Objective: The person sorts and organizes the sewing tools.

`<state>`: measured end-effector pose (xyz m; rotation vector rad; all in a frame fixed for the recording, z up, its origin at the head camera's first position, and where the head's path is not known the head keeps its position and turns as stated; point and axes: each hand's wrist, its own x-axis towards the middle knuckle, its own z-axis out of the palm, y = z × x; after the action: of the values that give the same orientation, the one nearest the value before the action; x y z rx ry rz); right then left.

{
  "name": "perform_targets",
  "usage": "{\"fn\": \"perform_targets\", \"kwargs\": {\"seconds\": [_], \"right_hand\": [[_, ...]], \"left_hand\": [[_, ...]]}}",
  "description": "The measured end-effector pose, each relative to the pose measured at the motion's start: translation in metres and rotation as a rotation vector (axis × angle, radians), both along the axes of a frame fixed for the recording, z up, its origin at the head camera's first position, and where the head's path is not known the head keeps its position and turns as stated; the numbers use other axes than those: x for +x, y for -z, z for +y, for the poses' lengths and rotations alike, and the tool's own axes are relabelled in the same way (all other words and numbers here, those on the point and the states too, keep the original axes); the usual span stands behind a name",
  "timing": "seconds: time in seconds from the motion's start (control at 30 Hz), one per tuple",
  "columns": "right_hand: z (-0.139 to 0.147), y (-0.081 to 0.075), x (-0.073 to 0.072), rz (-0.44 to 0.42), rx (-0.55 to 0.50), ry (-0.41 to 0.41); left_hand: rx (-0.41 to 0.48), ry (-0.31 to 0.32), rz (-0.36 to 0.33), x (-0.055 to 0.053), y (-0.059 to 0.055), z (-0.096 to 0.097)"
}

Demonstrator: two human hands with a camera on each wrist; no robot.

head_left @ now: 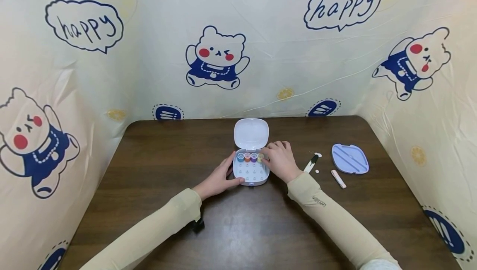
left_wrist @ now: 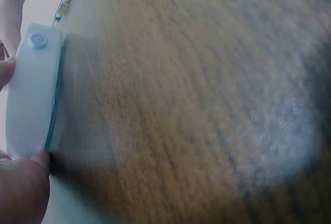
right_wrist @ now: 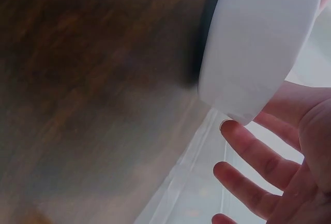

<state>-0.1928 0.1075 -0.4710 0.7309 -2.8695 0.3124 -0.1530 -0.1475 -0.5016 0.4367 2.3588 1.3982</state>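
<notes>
A small white plastic sewing box (head_left: 251, 181) stands with its lid (head_left: 251, 133) raised at the back. Several small thread spools sit in its rear row: blue (head_left: 240, 157), orange (head_left: 247, 157), purple (head_left: 254, 157) and yellow (head_left: 260, 157). Bare pegs fill the rows in front. My left hand (head_left: 220, 179) grips the box's left side, thumb at the front corner. My right hand (head_left: 280, 160) pinches the yellow spool at the right end of the row. In the right wrist view the box wall (right_wrist: 258, 43) hides that pinch, and the other fingers (right_wrist: 253, 188) spread beside it.
Right of the box lie small thread snips (head_left: 311, 163), a tiny white disc (head_left: 317, 171), a white-and-pink stick (head_left: 338, 179) and a pale blue tray (head_left: 350, 160) with diagonal slots. A brown table (head_left: 167, 150) runs back to a printed cloth wall.
</notes>
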Motion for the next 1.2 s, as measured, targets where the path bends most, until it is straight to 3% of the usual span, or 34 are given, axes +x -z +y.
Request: {"fn": "perform_targets", "kwargs": {"seconds": [0.4,0.9,1.2], "right_hand": [[-0.0010,-0.0021,-0.0002,0.018,-0.004,-0.005],[-0.0013,-0.0004,-0.0008,0.024,0.000,-0.009],[-0.0010,-0.0017,0.0008,-0.014,-0.006,0.000]], "left_hand": [[-0.018,-0.006,-0.003,0.0001,-0.0044,0.0003],[-0.007,0.002,0.005,-0.0002,-0.0008,-0.0002],[-0.020,-0.002,-0.006,0.0007,-0.0018,-0.0002]]}}
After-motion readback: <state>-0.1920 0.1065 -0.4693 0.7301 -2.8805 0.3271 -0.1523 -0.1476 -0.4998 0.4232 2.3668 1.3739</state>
